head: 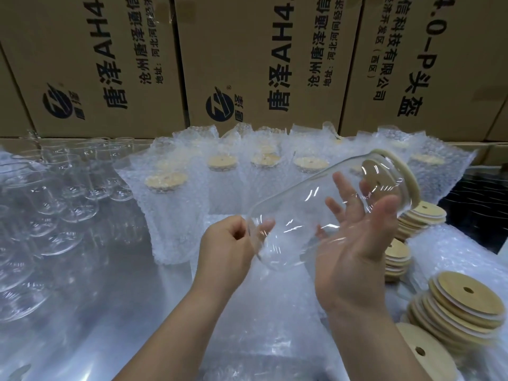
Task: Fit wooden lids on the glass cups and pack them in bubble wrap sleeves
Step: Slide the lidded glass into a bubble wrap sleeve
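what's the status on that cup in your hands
Left hand pinching base of glass cup, right hand open against its side. Cup tilted, wooden lid on, not yet sleeved. Spare lid stacks right, nothing blocking.

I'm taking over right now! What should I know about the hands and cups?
Left hand pinches the base of the tilted glass cup; right hand is open against its side. Its wooden lid is on.
Done: sleeved cups at the back.
To do: sleeve this one, then lid and pack the bare cups on the left, using lid stacks on the right.
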